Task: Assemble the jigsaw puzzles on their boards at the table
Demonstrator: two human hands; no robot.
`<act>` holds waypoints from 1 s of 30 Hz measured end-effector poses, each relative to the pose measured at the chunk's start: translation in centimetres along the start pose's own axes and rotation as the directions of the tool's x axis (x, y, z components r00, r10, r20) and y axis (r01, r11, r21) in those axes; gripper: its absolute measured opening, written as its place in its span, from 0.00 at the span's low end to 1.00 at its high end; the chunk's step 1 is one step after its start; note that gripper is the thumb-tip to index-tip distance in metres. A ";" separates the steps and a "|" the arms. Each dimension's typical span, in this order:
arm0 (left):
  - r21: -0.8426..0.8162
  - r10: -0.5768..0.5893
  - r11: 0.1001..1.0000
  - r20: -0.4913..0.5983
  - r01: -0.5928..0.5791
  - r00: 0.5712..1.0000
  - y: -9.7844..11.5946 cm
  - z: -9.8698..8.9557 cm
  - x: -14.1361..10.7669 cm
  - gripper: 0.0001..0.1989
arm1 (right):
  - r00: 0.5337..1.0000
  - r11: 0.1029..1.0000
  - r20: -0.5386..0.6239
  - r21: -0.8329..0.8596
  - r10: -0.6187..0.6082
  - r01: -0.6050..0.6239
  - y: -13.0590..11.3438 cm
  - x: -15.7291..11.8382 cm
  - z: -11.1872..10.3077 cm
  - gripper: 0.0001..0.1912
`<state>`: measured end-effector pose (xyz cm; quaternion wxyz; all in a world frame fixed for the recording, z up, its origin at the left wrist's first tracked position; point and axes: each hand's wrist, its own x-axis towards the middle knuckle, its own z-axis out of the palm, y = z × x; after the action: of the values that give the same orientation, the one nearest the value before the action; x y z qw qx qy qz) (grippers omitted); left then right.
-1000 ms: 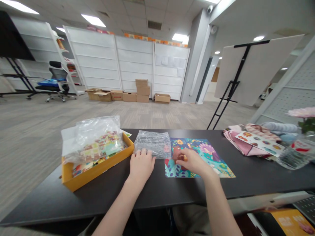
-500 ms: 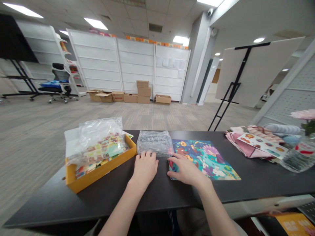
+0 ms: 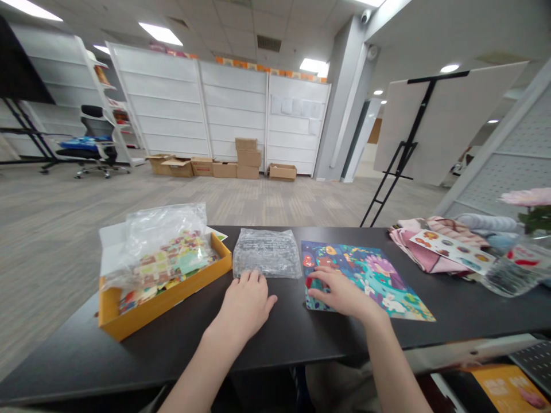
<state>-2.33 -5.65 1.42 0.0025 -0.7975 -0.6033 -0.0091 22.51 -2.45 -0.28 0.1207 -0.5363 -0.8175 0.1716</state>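
Note:
My left hand [image 3: 248, 301] lies palm down on the black table, its fingertips at the near edge of a clear plastic packet [image 3: 267, 252]. Its thumb is spread and it holds nothing. Over the left part of a colourful picture board [image 3: 374, 275] with rabbits and a purple tree rests my right hand [image 3: 338, 291], fingers apart and slightly bent. The packet lies flat between the board and a yellow box [image 3: 172, 299]. Inside the box are printed pieces [image 3: 172, 264], partly under crumpled clear plastic [image 3: 166, 226].
Pink cloths [image 3: 424, 249] with a sticker sheet [image 3: 451, 250] on top lie at the table's right. Beside them stands a clear vase [image 3: 510, 275] with a pink flower. An orange package [image 3: 510, 387] sits low at the right. An easel [image 3: 404, 155] stands beyond the table.
The picture board has shifted right, away from the plastic packet, with my right hand moving along. A gap now separates board and packet. The camera view has turned slightly.

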 end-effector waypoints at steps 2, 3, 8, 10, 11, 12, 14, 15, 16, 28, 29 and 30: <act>0.006 -0.006 1.000 0.045 0.006 0.999 0.4 -1.1 -0.5 0.19 | 1.000 0.998 -0.016 0.065 -0.007 0.008 1.1 -0.2 -0.7 0.15; 0.002 -0.008 1.000 0.073 0.008 0.997 0.7 -1.6 -0.7 0.18 | 0.999 0.996 -0.035 0.085 -0.001 0.004 1.7 -0.3 -0.9 0.14; -0.192 0.267 0.947 0.022 -0.258 0.963 3.2 -2.0 0.0 0.11 | 0.995 0.995 -0.088 0.088 0.046 -0.039 3.8 -0.6 -1.2 0.11; -0.270 0.384 0.883 -0.057 -0.384 0.922 4.3 -1.0 0.9 0.11 | 0.994 0.995 -0.088 0.082 0.063 -0.056 4.0 -0.6 -1.1 0.12; -0.285 0.410 0.864 -0.085 -0.416 0.908 4.7 -0.3 1.4 0.11 | 0.994 0.995 -0.089 0.080 0.068 -0.061 4.0 -0.6 -1.1 0.11; -0.287 0.424 0.854 -0.099 -0.434 0.900 5.0 0.3 1.9 0.12 | 0.993 0.995 -0.092 0.078 0.071 -0.064 3.9 -0.6 -1.0 0.11; -0.285 0.443 0.843 -0.113 -0.456 0.890 5.3 1.3 2.8 0.13 | 0.992 0.995 -0.105 0.079 0.073 -0.065 3.8 -0.7 -0.9 0.11; -0.285 0.449 0.839 -0.117 -0.463 0.886 5.4 1.7 3.1 0.14 | 0.991 0.994 -0.112 0.083 0.073 -0.063 3.9 -0.8 -0.8 0.11; -0.287 0.454 0.836 -0.118 -0.469 0.883 5.3 2.0 3.4 0.15 | 0.991 0.994 -0.117 0.091 0.072 -0.062 3.9 -0.9 -0.7 0.10; -0.243 0.489 0.832 -0.101 -0.498 0.866 5.1 1.9 3.6 0.12 | 0.997 0.967 -0.047 0.251 0.058 -0.045 3.5 -3.0 -2.1 0.09; -0.237 0.492 0.832 -0.105 -0.502 0.864 5.2 1.9 3.5 0.13 | 0.998 0.962 -0.023 0.269 0.056 -0.048 3.6 -3.2 -2.3 0.09; -0.232 0.494 0.831 -0.111 -0.506 0.862 5.3 1.9 3.4 0.13 | 0.998 0.957 -0.003 0.287 0.057 -0.054 3.6 -3.4 -2.4 0.11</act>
<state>3.69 -3.77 -0.38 -0.0831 -0.9205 -0.3675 -0.1034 27.81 -3.88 0.38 0.1967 -0.5369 -0.7680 0.2885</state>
